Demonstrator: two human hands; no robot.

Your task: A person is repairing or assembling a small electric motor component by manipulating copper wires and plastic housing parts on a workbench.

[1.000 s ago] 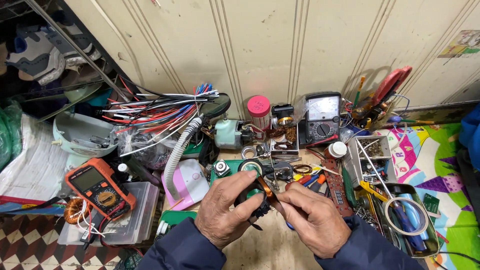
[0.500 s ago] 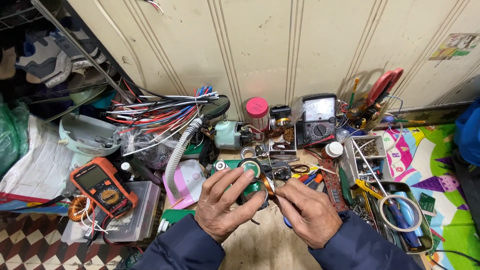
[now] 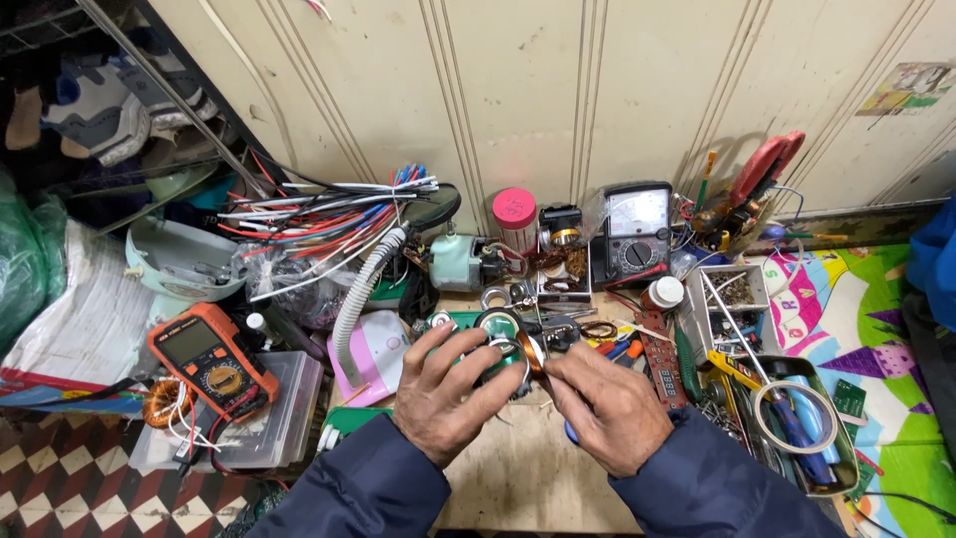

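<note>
left hand (image 3: 453, 389): curled around small green round part (image 3: 495, 334) | right hand (image 3: 609, 406): pinching thin copper strip (image 3: 532, 351) | orange handheld meter (image 3: 211, 359) at 9 o'clock

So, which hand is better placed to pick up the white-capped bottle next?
Probably the right hand: the white-capped bottle stands just beyond it on the right side, while the left hand grips the green part.

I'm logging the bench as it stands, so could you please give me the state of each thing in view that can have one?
left hand: closed around a small green part.
right hand: pinching a thin copper-coloured piece at that part.
small green part: held above the bench.
orange multimeter: lying flat on a clear plastic box, screen blank.
black analogue meter: upright against the wall.
roll of tape: lying flat in the tool tray.
</note>
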